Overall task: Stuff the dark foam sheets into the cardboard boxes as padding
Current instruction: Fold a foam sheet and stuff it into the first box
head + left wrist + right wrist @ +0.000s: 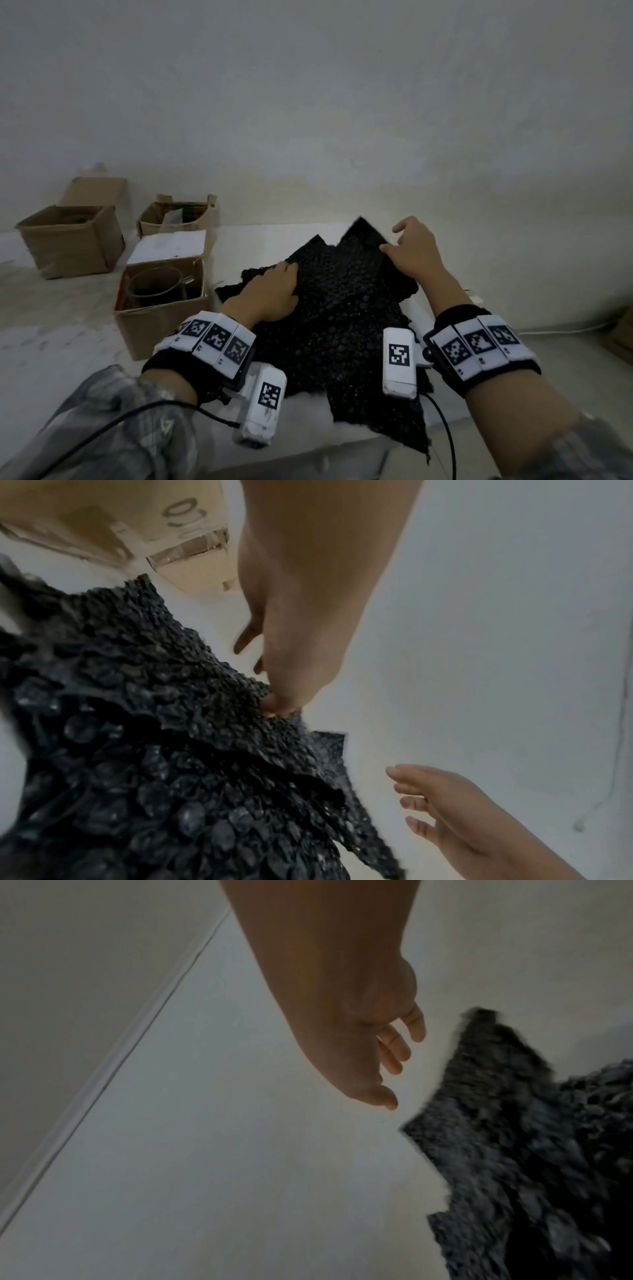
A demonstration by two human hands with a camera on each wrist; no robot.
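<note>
Several dark, bumpy foam sheets (339, 308) lie piled on the white surface in front of me. My left hand (289, 277) grips the raised left edge of the top sheet; in the left wrist view its thumb (272, 706) presses into the foam sheets (154, 750), with the other fingers behind the edge. My right hand (399, 236) hovers over the pile's far right corner with relaxed, spread fingers, holding nothing. In the right wrist view the right hand (400, 1064) is just clear of the foam sheets (514, 1150). The nearest open cardboard box (161, 322) stands left of the pile.
The near box holds a glass jar (156, 286) and has a white flap (168, 245) folded back. Two more open cardboard boxes stand farther left (72, 240) and behind (178, 216). A pale wall rises close behind. Cables trail from both wrist units.
</note>
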